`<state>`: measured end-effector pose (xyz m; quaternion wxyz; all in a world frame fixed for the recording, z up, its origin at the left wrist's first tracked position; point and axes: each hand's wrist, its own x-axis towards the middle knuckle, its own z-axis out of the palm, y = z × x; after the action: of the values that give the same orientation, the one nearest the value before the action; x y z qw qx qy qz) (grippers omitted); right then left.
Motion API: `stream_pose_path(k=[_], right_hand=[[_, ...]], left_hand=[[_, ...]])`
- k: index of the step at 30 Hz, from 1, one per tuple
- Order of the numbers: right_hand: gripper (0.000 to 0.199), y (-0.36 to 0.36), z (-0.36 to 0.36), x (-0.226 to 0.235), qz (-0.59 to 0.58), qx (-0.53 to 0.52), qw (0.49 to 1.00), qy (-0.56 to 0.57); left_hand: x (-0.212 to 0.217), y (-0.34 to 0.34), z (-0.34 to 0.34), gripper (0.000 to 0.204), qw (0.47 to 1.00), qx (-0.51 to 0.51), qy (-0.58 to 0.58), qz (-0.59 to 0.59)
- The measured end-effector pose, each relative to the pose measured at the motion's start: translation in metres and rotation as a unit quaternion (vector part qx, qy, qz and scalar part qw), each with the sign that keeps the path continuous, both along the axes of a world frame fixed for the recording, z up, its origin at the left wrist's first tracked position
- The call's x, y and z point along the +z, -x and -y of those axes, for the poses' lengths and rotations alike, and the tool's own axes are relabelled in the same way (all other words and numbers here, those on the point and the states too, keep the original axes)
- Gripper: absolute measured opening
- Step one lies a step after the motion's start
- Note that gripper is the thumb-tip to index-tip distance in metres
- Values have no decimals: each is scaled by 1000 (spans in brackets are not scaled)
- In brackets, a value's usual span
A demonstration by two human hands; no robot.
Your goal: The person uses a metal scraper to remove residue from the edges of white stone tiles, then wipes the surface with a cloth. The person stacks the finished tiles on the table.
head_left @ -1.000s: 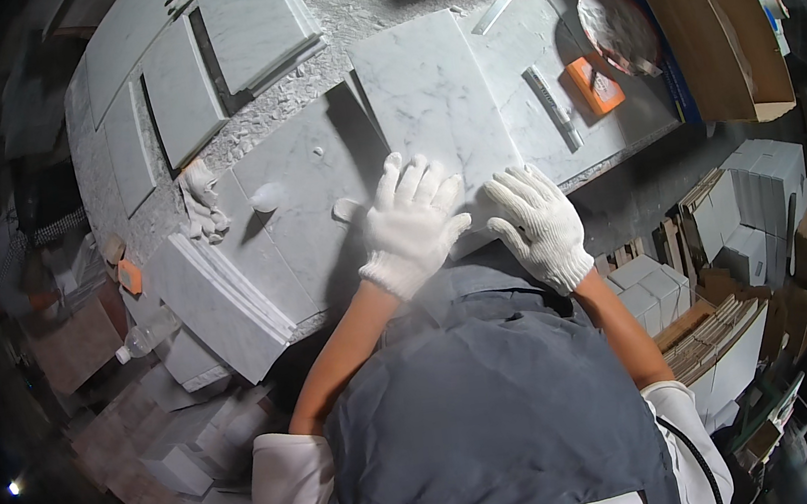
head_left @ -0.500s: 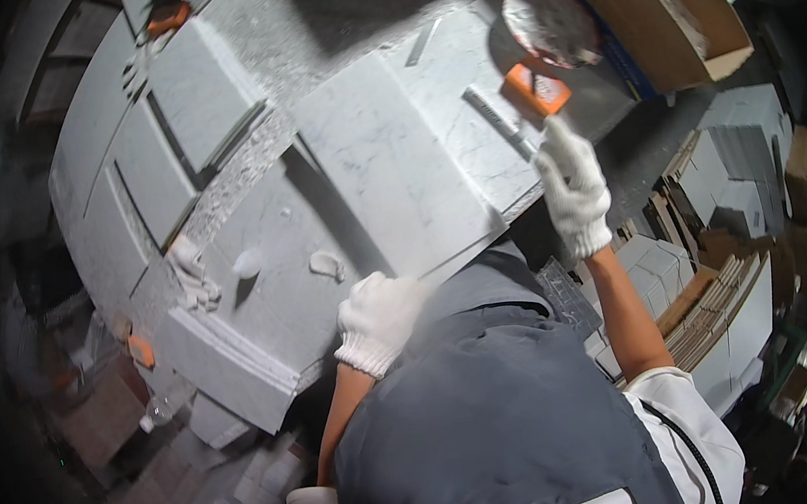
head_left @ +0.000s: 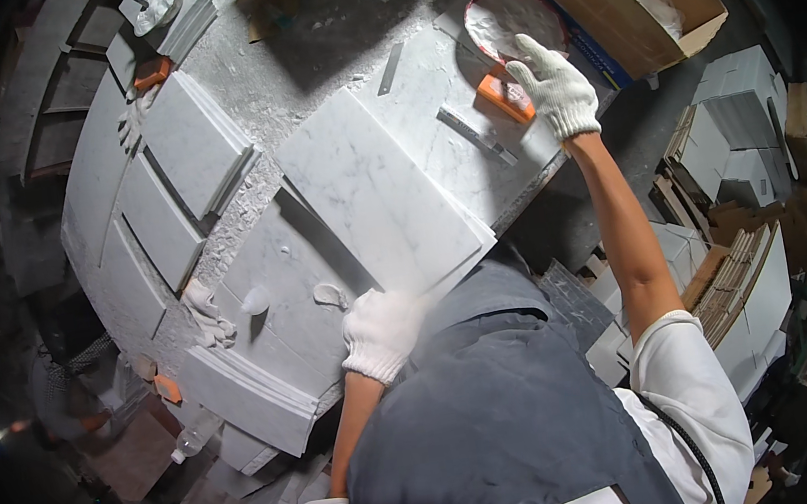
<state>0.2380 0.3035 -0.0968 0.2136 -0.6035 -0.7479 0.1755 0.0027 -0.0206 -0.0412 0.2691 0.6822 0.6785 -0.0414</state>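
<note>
My right hand (head_left: 560,92), in a white knitted glove, reaches out with its fingers extended and apart, beside a red-rimmed bowl of white powder (head_left: 512,25) and an orange block (head_left: 506,96). Nothing shows in its grasp. My left hand (head_left: 379,333), gloved too, is closed near the near edge of a grey-veined white marble tile (head_left: 381,189). Its fingertips are hidden and blurred, so what it holds, if anything, cannot be told. A metal ruler-like bar (head_left: 475,135) lies on another marble slab (head_left: 425,98), left of my right hand.
Behind the bowl stands a cardboard box (head_left: 610,5) with plastic inside. Stacked tiles (head_left: 199,141) and loose white gloves (head_left: 208,314) lie on the left. A stack of tiles (head_left: 251,402) sits at the near left edge. White cartons (head_left: 737,115) stand on the right.
My right hand has moved away from me, from beside the metal bar up to the bowl and orange block. The left hand stays by the tile's near edge. The view has shifted slightly.
</note>
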Motion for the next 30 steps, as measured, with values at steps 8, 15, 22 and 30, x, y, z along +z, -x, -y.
stream_pose_path(k=[8, 15, 22, 30], right_hand=[[31, -19, -7, 3, -58, -61, 995, -45], [34, 2, 0, -20, -323, -157, 929, 89], [32, 26, -4, -31, -382, -181, 904, 64], [32, 35, 0, -23, -307, -186, 932, 54]], left_hand=[[-1, -1, 3, 29, 999, 26, 22, 5], [4, -1, -6, 19, 999, -19, 10, -31], [7, -4, -4, 33, 996, 65, 59, -4], [5, -3, -5, 21, 999, 7, 33, -29]])
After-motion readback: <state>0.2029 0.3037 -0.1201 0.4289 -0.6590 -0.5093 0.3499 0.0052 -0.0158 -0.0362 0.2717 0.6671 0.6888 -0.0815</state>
